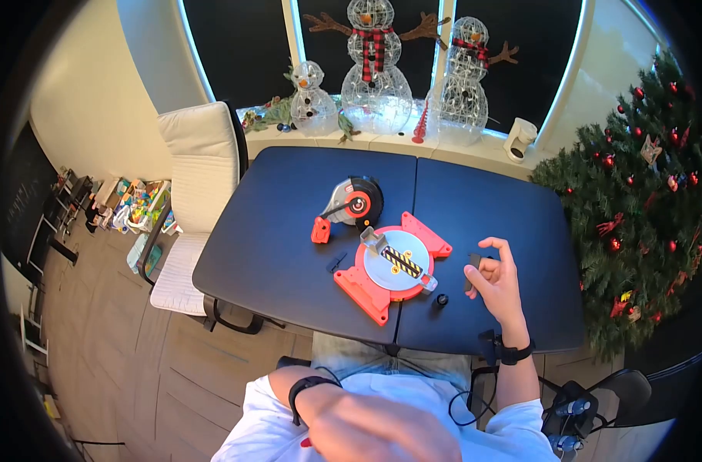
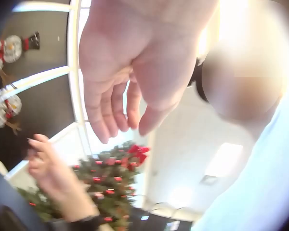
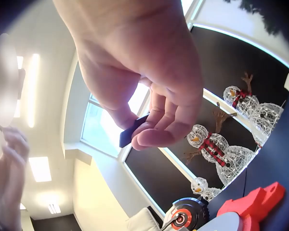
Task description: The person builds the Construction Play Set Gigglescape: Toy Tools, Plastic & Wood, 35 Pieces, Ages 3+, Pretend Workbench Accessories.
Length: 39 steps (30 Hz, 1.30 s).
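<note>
The right hand [image 1: 499,289] is raised over the right part of the table, pinching a small flat dark piece [image 3: 130,134] between thumb and fingers. Close to the torso, the left hand [image 1: 389,427] is blurred in the head view; the left wrist view shows its fingers loosely bent around nothing. Left of the right hand lies a red base [image 1: 364,294] with a round grey plate [image 1: 378,271] and a black-and-yellow striped strip. Behind it rests a grey and black wheel-shaped unit [image 1: 360,202] with a red handle [image 1: 320,230]. A small black knob [image 1: 441,300] stands near the front edge.
The dark table [image 1: 282,192] has a seam down its middle. A thin black part [image 1: 337,262] lies left of the base. A white chair [image 1: 201,169] stands at the left, a decorated tree [image 1: 636,208] at the right, and lit snowmen [image 1: 378,96] on the sill behind.
</note>
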Each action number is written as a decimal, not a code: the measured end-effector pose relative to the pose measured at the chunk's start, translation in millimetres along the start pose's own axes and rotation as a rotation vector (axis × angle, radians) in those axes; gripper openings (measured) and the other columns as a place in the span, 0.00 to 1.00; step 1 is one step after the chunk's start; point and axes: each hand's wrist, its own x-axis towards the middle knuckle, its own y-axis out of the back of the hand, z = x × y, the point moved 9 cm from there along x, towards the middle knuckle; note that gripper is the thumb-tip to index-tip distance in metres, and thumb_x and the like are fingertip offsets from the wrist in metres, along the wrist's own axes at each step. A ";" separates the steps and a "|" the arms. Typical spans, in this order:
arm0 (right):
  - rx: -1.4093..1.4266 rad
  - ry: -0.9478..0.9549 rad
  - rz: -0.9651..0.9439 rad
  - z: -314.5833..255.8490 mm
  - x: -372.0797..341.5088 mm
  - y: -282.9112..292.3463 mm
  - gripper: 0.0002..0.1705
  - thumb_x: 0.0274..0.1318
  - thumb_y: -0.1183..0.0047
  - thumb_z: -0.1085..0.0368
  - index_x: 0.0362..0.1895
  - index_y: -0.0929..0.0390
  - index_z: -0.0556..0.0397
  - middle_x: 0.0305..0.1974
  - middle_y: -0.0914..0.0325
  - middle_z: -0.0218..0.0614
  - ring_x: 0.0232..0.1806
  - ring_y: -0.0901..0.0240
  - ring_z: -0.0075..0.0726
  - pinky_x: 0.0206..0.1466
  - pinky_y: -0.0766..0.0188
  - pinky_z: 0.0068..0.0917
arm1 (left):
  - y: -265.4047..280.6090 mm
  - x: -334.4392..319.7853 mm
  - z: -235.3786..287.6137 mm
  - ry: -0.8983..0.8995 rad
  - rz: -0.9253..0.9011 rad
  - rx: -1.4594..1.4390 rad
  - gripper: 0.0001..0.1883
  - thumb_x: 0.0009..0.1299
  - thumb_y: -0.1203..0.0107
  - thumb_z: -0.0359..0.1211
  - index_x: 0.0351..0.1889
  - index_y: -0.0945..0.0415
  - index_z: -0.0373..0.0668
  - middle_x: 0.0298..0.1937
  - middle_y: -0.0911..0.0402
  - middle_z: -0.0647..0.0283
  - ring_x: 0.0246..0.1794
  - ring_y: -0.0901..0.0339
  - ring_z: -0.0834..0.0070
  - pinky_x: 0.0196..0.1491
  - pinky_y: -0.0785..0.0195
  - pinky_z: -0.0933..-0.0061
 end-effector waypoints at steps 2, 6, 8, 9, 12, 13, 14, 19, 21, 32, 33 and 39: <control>-0.057 -0.010 -0.005 11.4 -6.1 3.4 0.23 0.68 0.37 0.72 0.61 0.35 0.54 0.27 0.18 0.31 0.25 0.21 0.20 0.26 0.27 0.21 | -12.4 5.4 6.3 -0.053 -0.013 -0.254 0.11 0.73 0.32 0.23 0.50 0.18 0.31 0.53 0.16 0.45 0.50 0.14 0.51 0.50 0.16 0.55; -0.228 -0.039 0.059 51.3 6.5 22.9 0.21 0.66 0.33 0.69 0.56 0.29 0.57 0.27 0.15 0.32 0.26 0.18 0.20 0.26 0.25 0.20 | -27.9 -5.3 -2.7 -0.140 -0.040 -0.466 0.09 0.75 0.34 0.23 0.49 0.18 0.27 0.53 0.16 0.42 0.50 0.15 0.49 0.51 0.15 0.56; -0.291 -0.057 0.090 73.4 16.6 33.2 0.18 0.65 0.31 0.67 0.52 0.25 0.59 0.28 0.14 0.34 0.26 0.17 0.21 0.26 0.25 0.21 | -29.2 -6.4 -0.1 -0.105 -0.041 -0.478 0.09 0.75 0.34 0.22 0.48 0.18 0.26 0.51 0.16 0.42 0.49 0.15 0.49 0.50 0.15 0.56; -0.326 -0.062 0.074 79.8 20.1 32.7 0.17 0.65 0.30 0.67 0.50 0.24 0.59 0.28 0.13 0.34 0.26 0.16 0.22 0.25 0.25 0.21 | -28.3 -5.4 2.4 -0.109 -0.051 -0.485 0.09 0.75 0.33 0.22 0.48 0.18 0.25 0.51 0.16 0.42 0.48 0.15 0.50 0.50 0.15 0.56; -0.404 -0.076 0.043 93.3 25.4 30.7 0.16 0.64 0.30 0.66 0.47 0.22 0.60 0.28 0.12 0.37 0.26 0.15 0.25 0.25 0.24 0.22 | -21.9 0.9 9.6 -0.199 -0.110 -0.501 0.10 0.73 0.32 0.22 0.48 0.17 0.24 0.50 0.15 0.43 0.47 0.15 0.51 0.48 0.15 0.57; -0.415 -0.078 0.040 96.4 25.9 29.6 0.15 0.64 0.30 0.65 0.46 0.21 0.60 0.28 0.12 0.38 0.26 0.14 0.26 0.25 0.24 0.23 | -19.9 3.2 11.3 -0.247 -0.138 -0.495 0.10 0.73 0.31 0.23 0.47 0.17 0.24 0.49 0.15 0.43 0.47 0.15 0.51 0.48 0.16 0.58; -0.428 -0.079 0.036 99.4 27.4 28.1 0.15 0.64 0.30 0.65 0.45 0.21 0.60 0.28 0.12 0.39 0.26 0.13 0.27 0.26 0.23 0.24 | -20.4 6.4 8.2 -0.309 -0.172 -0.459 0.10 0.73 0.31 0.23 0.47 0.17 0.24 0.49 0.15 0.43 0.47 0.15 0.51 0.48 0.16 0.59; -0.620 -0.041 0.009 127.5 33.2 23.5 0.15 0.60 0.27 0.64 0.45 0.17 0.58 0.30 0.12 0.40 0.27 0.14 0.32 0.30 0.22 0.29 | -22.5 6.4 5.2 -0.120 -0.101 -0.483 0.10 0.72 0.30 0.23 0.46 0.16 0.24 0.49 0.15 0.43 0.46 0.14 0.53 0.47 0.16 0.60; -0.704 0.011 0.013 129.2 33.3 24.2 0.15 0.58 0.26 0.64 0.44 0.16 0.58 0.31 0.12 0.39 0.28 0.14 0.32 0.32 0.22 0.30 | -17.0 15.9 9.5 -0.077 -0.152 -0.477 0.11 0.72 0.29 0.23 0.47 0.16 0.24 0.49 0.14 0.43 0.46 0.14 0.53 0.46 0.16 0.60; -0.801 -0.074 -0.053 135.5 37.5 9.0 0.12 0.55 0.26 0.63 0.42 0.12 0.51 0.35 0.11 0.41 0.44 0.13 0.56 0.47 0.20 0.47 | -11.0 19.4 5.9 -0.040 -0.137 -0.443 0.10 0.74 0.32 0.22 0.47 0.16 0.22 0.49 0.14 0.41 0.46 0.13 0.52 0.46 0.15 0.59; -0.800 -0.075 -0.056 136.4 38.1 8.3 0.13 0.55 0.26 0.63 0.42 0.12 0.52 0.35 0.11 0.42 0.44 0.13 0.56 0.47 0.20 0.47 | -9.6 19.0 7.2 -0.057 -0.159 -0.441 0.10 0.75 0.33 0.23 0.48 0.16 0.21 0.50 0.14 0.40 0.46 0.13 0.52 0.47 0.15 0.59; -0.781 -0.064 -0.027 140.6 39.8 7.4 0.16 0.52 0.24 0.66 0.44 0.13 0.54 0.35 0.12 0.43 0.44 0.13 0.56 0.47 0.19 0.47 | 7.2 1.5 -5.0 0.039 -0.080 -0.246 0.09 0.74 0.32 0.25 0.47 0.19 0.30 0.47 0.16 0.46 0.45 0.15 0.52 0.46 0.18 0.57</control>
